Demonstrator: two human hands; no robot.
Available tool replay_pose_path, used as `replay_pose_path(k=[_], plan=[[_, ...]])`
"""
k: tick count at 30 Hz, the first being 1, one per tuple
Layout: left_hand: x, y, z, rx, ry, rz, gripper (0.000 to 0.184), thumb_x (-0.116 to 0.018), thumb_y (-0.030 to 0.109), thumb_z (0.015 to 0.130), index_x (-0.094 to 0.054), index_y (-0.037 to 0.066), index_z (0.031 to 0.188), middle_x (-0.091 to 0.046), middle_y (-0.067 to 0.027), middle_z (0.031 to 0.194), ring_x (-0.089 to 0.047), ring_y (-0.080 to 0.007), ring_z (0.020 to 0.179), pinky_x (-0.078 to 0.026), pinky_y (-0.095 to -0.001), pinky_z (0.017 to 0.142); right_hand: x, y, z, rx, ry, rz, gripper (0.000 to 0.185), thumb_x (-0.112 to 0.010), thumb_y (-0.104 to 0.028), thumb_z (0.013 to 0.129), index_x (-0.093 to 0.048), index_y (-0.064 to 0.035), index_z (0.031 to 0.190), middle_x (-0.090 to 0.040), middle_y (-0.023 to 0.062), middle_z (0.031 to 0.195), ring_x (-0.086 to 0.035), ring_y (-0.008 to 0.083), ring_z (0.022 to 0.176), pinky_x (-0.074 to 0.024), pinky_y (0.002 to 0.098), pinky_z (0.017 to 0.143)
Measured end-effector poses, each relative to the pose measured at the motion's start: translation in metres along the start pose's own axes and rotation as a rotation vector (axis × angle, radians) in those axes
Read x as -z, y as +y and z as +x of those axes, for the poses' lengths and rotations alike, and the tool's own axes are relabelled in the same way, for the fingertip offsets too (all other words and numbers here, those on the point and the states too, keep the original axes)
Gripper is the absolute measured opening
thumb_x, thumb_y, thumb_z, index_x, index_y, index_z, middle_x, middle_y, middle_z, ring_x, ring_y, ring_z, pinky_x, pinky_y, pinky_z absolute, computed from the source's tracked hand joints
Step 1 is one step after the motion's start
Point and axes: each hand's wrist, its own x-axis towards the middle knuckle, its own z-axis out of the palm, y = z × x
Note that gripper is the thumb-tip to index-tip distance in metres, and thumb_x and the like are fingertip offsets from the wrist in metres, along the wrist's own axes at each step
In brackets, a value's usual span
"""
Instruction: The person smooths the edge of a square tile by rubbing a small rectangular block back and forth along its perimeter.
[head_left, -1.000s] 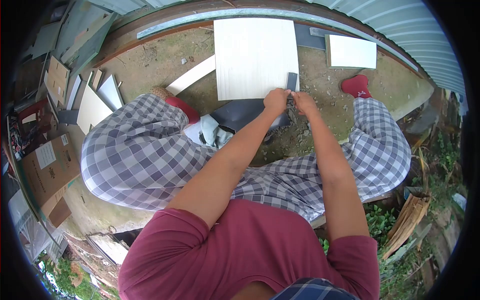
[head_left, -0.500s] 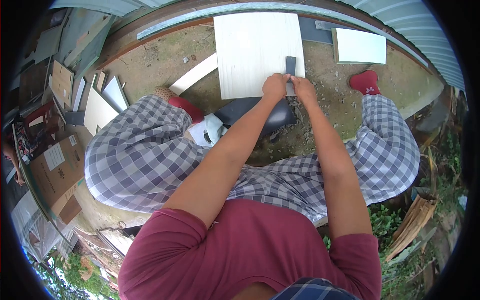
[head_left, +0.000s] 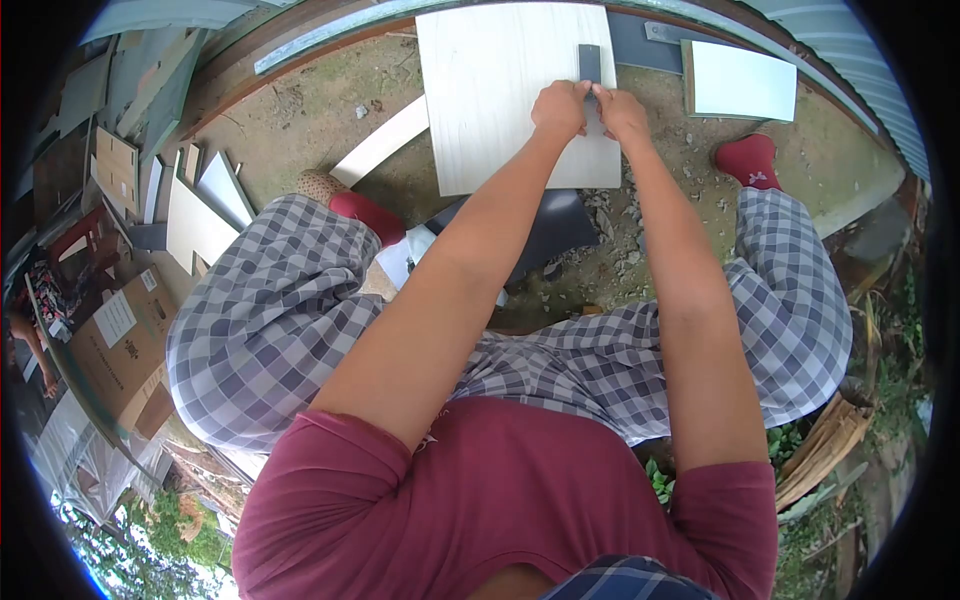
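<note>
A large pale board [head_left: 500, 90] with faint grain lies flat on the ground in front of me. On its right part is a dark grey rectangular strip [head_left: 589, 62], its long side pointing away from me. My left hand [head_left: 560, 107] is closed on the near end of the strip from the left. From the other side, my right hand [head_left: 621, 112] is closed on that same end, its thumb close to the left one. The fingers cover the strip's near end. Under the board's near edge lies a dark sheet [head_left: 560, 228].
A narrow pale strip [head_left: 380, 140] lies left of the board. To the right is a white-topped block [head_left: 742, 80] near a metal rail. Cut panels [head_left: 195, 225] and a cardboard box [head_left: 118, 335] stand at left. Another person's hand [head_left: 48, 383] shows at the far left edge.
Both hands have pushed the dark strip away from me along the board. The dark sheet near the board shows flatter, and the view has shifted slightly.
</note>
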Motion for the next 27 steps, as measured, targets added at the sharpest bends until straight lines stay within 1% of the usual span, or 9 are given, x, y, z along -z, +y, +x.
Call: replay_pose_path(k=[9, 11, 12, 16, 19, 21, 22, 24, 27], plan=[[0.016, 0.047, 0.057, 0.051, 0.022, 0.04, 0.044, -0.045, 0.045, 0.093, -0.065, 0.007, 0.083, -0.066, -0.0032, 0.059, -0.065, -0.0143, 0.052, -0.051, -0.0264, 0.06, 0.024, -0.036, 0.058, 0.011, 0.087, 0.028, 0.047, -0.042, -0.049, 0.091, -0.067, -0.0096, 0.092, -0.068, 0.0082, 0.084, -0.066, 0.0214, 0.064, -0.0486, 0.0357, 0.071], [0.013, 0.054, 0.075, 0.062, 0.11, 0.143, 0.046, -0.049, 0.049, 0.09, -0.067, 0.007, 0.085, -0.067, -0.0041, 0.063, -0.068, -0.0155, 0.063, -0.052, -0.0282, 0.063, 0.031, -0.043, 0.068, 0.018, 0.077, 0.049, 0.048, -0.044, -0.05, 0.091, -0.064, -0.006, 0.088, -0.064, 0.0069, 0.081, -0.063, 0.019, 0.068, -0.051, 0.0319, 0.064], [0.009, 0.044, 0.091, -0.136, 0.161, 0.155, 0.048, -0.045, 0.044, 0.093, -0.066, 0.001, 0.091, -0.068, -0.0161, 0.075, -0.068, -0.0252, 0.069, -0.053, -0.0363, 0.067, 0.032, -0.044, 0.072, 0.03, 0.074, 0.072, 0.051, -0.046, -0.05, 0.091, -0.061, -0.0024, 0.085, -0.061, 0.0055, 0.078, -0.059, 0.0166, 0.073, -0.0534, 0.0281, 0.056], [0.011, 0.045, 0.092, -0.11, 0.058, 0.061, 0.05, -0.045, 0.045, 0.092, -0.066, 0.0, 0.093, -0.068, -0.0171, 0.078, -0.068, -0.0278, 0.076, -0.053, -0.0379, 0.07, 0.026, -0.02, 0.109, 0.051, 0.039, 0.13, 0.05, -0.046, -0.052, 0.091, -0.06, -0.0042, 0.085, -0.058, 0.0032, 0.075, -0.057, 0.0151, 0.07, -0.0527, 0.0282, 0.057], [0.005, 0.045, 0.101, -0.216, 0.273, 0.34, 0.048, -0.046, 0.045, 0.093, -0.065, 0.001, 0.096, -0.068, -0.0184, 0.084, -0.068, -0.0287, 0.079, -0.053, -0.038, 0.072, 0.029, -0.03, 0.104, 0.008, -0.009, 0.182, 0.049, -0.046, -0.053, 0.091, -0.059, -0.0059, 0.084, -0.055, 0.0015, 0.073, -0.054, 0.0137, 0.068, -0.0518, 0.0287, 0.059], [0.01, 0.057, 0.093, 0.082, 0.109, 0.243, 0.048, -0.049, 0.052, 0.089, -0.067, 0.007, 0.092, -0.07, -0.0067, 0.074, -0.069, -0.0185, 0.075, -0.053, -0.0303, 0.067, 0.03, -0.036, 0.093, 0.023, 0.037, 0.131, 0.048, -0.042, -0.049, 0.091, -0.062, -0.0074, 0.081, -0.064, 0.0046, 0.074, -0.063, 0.0211, 0.062, -0.0506, 0.031, 0.064], [0.011, 0.057, 0.093, 0.075, 0.115, 0.241, 0.048, -0.049, 0.052, 0.089, -0.067, 0.007, 0.092, -0.07, -0.0067, 0.074, -0.069, -0.0185, 0.075, -0.053, -0.0303, 0.067, 0.032, -0.038, 0.089, 0.03, 0.043, 0.132, 0.048, -0.042, -0.049, 0.091, -0.062, -0.0074, 0.081, -0.064, 0.0046, 0.074, -0.063, 0.0211, 0.062, -0.0506, 0.031, 0.064], [0.01, 0.049, 0.091, 0.054, 0.124, 0.252, 0.042, -0.045, 0.045, 0.093, -0.066, 0.009, 0.086, -0.066, -0.0027, 0.06, -0.065, -0.0122, 0.053, -0.051, -0.0264, 0.062, 0.029, -0.038, 0.08, 0.039, 0.045, 0.09, 0.048, -0.04, -0.049, 0.092, -0.061, -0.0074, 0.08, -0.062, 0.0049, 0.072, -0.062, 0.0213, 0.061, -0.051, 0.0305, 0.061], [0.007, 0.039, 0.083, 0.055, 0.145, 0.333, 0.041, -0.046, 0.046, 0.092, -0.067, 0.011, 0.087, -0.066, -0.0025, 0.059, -0.065, -0.0112, 0.054, -0.051, -0.0262, 0.063, 0.023, -0.034, 0.065, 0.043, 0.014, 0.027, 0.048, -0.039, -0.048, 0.092, -0.062, -0.0075, 0.08, -0.062, 0.0065, 0.074, -0.062, 0.0222, 0.061, -0.0506, 0.0319, 0.062]])
